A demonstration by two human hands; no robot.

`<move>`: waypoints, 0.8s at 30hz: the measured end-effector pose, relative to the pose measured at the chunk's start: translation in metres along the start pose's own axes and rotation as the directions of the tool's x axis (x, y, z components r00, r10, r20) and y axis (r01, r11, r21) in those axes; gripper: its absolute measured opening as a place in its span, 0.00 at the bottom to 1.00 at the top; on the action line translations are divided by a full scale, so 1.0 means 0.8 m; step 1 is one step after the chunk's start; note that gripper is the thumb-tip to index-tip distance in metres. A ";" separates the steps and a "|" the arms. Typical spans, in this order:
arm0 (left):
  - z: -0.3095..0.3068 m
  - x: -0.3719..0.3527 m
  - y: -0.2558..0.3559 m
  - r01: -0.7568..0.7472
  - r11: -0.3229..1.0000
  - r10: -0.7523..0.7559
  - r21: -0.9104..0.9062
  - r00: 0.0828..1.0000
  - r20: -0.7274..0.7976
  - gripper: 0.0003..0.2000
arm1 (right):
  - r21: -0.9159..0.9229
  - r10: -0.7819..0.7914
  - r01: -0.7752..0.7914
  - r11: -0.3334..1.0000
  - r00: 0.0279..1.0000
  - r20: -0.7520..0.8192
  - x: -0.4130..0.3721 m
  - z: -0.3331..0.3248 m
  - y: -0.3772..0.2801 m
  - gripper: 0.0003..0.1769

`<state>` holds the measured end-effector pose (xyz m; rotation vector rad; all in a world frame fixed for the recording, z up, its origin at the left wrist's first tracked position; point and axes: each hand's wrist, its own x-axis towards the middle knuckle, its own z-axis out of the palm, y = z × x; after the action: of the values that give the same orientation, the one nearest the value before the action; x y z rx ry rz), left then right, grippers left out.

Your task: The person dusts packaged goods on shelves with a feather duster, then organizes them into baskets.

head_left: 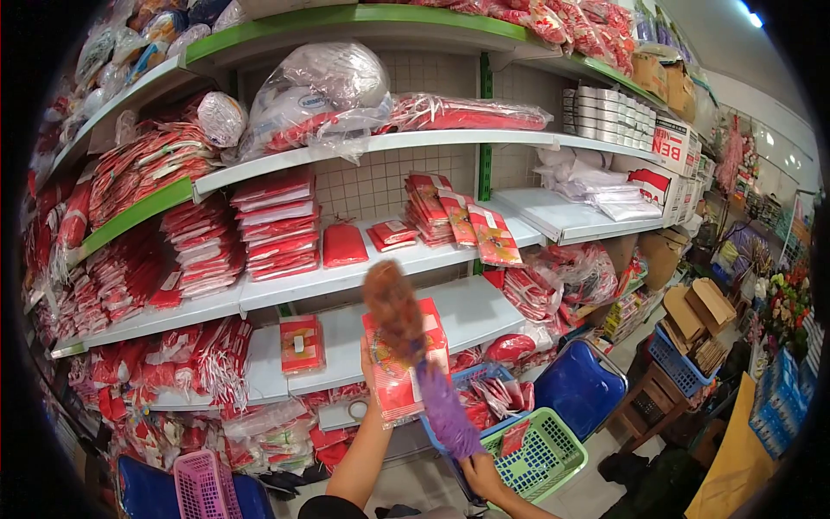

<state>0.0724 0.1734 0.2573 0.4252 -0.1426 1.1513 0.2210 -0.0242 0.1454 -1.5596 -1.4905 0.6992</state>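
Observation:
My left hand (pixel 370 374) holds a red patterned packet (pixel 399 394) in clear wrap, upright in front of the lower shelf. My right hand (pixel 481 474) is closed around the lower end of a duster with a purple sleeve (pixel 450 415) and a brown, blurred head (pixel 393 303). The duster's head overlaps the upper part of the packet; whether they touch I cannot tell. A similar red packet (pixel 301 344) lies on the lower shelf to the left. Below, near my right hand, a green basket (pixel 553 457) holds a small red packet (pixel 515 438).
Shelves (pixel 346 278) with stacked red packets (pixel 277 223) span the front. A blue basket (pixel 474 374) of packets and a blue chair (pixel 581 387) stand at lower right. A pink basket (pixel 206 484) sits at lower left. Cardboard (pixel 692 316) lies in a crate farther right.

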 end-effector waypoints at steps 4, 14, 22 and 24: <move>0.006 -0.002 -0.012 0.043 0.999 -0.043 -0.021 0.999 -0.008 0.28 | -0.238 -0.242 0.289 0.927 0.948 0.206 -0.018 -0.014 0.001 0.15; 0.023 0.000 -0.055 0.156 0.986 -0.154 -0.055 0.988 0.030 0.25 | -0.234 -0.249 0.238 0.943 0.968 -0.018 -0.016 -0.038 0.028 0.13; 0.047 0.008 -0.079 0.163 0.986 -0.160 -0.027 0.982 0.099 0.23 | -0.185 -0.143 0.127 0.975 0.986 -0.080 -0.009 -0.068 -0.001 0.14; 0.037 0.004 -0.083 0.187 0.982 -0.187 -0.001 0.982 0.024 0.23 | -0.267 -0.194 0.181 0.947 0.981 -0.022 -0.006 -0.075 -0.001 0.15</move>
<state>0.1373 0.1418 0.2686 0.4398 -0.1229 0.9609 0.2715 -0.0407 0.1744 -1.5893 -1.7241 0.3616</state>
